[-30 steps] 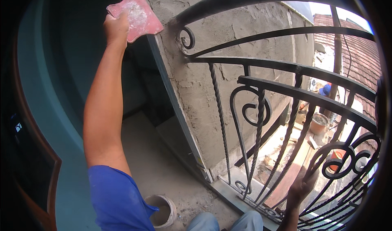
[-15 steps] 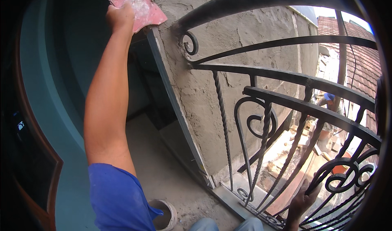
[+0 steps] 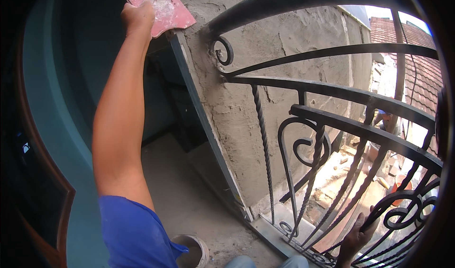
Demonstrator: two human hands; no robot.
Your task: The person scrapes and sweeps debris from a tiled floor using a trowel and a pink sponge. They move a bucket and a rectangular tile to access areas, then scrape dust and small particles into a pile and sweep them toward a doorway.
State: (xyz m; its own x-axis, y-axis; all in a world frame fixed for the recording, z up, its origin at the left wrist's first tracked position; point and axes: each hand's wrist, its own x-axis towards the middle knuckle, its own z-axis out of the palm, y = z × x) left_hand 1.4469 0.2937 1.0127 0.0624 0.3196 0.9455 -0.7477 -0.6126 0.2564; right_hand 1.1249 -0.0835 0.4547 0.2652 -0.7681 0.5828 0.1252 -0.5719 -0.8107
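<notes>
My left hand (image 3: 138,18) reaches up at the top of the view, its fingers wrapped round the edge of a pink plastering board (image 3: 175,14) smeared with whitish plaster. The board lies against the upper corner of the rough grey plastered wall (image 3: 246,45), beside the opening's edge. Low on the right, my right hand (image 3: 356,235) closes round a scroll of the black iron railing (image 3: 332,89). Part of that grip is hidden by the bars.
A bucket (image 3: 204,249) stands on the dusty floor by my knees. Teal wall (image 3: 50,102) borders the dark space at left. Beyond the railing, far below, are rubble, an orange bucket (image 3: 402,185) and a person (image 3: 382,117), partly hidden by bars. A tiled roof (image 3: 422,64) rises behind.
The view has shifted slightly, so the railing appears a little further right and lower. My left hand and the board stay at the wall corner; my right hand keeps its grip.
</notes>
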